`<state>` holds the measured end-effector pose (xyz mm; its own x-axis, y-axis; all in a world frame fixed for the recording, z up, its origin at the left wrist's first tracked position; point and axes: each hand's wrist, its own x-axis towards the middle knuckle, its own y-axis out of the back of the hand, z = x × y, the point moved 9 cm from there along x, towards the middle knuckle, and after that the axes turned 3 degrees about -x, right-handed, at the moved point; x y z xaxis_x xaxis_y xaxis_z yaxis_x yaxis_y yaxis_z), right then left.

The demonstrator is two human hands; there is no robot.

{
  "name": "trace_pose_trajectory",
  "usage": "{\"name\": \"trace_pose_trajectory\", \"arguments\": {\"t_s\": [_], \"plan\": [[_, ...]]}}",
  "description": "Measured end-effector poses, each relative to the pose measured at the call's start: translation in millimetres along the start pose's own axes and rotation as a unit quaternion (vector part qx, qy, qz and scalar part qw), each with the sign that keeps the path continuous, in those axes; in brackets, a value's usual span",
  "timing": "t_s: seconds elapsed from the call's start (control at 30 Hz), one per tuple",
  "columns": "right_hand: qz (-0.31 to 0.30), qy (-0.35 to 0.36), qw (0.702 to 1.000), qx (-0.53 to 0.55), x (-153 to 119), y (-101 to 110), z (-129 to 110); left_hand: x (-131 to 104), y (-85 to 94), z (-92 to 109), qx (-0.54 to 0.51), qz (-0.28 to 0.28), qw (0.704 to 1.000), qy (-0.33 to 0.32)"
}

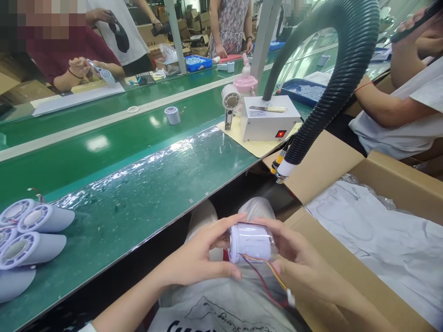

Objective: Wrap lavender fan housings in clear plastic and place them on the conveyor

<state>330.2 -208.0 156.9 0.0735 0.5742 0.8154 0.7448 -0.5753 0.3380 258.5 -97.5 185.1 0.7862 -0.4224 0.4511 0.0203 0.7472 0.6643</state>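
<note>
Matt white plastic housing (249,242), glossy green mat (152,189), brown cardboard box (346,272)

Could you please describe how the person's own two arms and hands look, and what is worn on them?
Both the left hand and the right hand are bare: no gloves, rings or watch show. The forearms are uncovered; only a white sleeve edge appears near the left elbow. Fingers are slim, with short nails.

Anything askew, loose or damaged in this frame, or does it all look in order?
Nothing looks damaged or spilled. Both hands, left hand and right hand, hold a white cylindrical housing over the lap, its red and yellow wires trailing loose. Similar housings lie toppled on their sides at the table edge, in a loose pile.
</note>
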Motion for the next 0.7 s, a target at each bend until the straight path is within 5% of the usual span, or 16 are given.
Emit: {"name": "trace_pose_trajectory", "arguments": {"t_s": [0.07,0.2,0.37,0.5,0.57,0.7], "plan": [[0.01,-0.017,0.999,0.04,-2,1,2,0,-2.1,-3,-0.028,-0.013,0.999,0.017],[0.029,-0.003,0.996,-0.082,-2,4,-1,0,-5.4,-11,-0.088,-0.018,0.995,0.051],[0.018,-0.015,0.994,-0.108,-3,1,8,1,-8.8,-20,-0.089,-0.034,0.995,0.04],[0.025,0.077,0.962,-0.262,-6,-3,-7,1,-7.2,-17,-0.123,-0.038,0.992,0.009],[0.043,0.065,0.972,-0.223,-5,0,-11,1,-5.5,-14,-0.134,-0.041,0.99,0.009],[0.053,-0.103,0.993,0.0,2,-3,5,-1,2.7,-8,-0.125,-0.047,0.991,0.013]]}}
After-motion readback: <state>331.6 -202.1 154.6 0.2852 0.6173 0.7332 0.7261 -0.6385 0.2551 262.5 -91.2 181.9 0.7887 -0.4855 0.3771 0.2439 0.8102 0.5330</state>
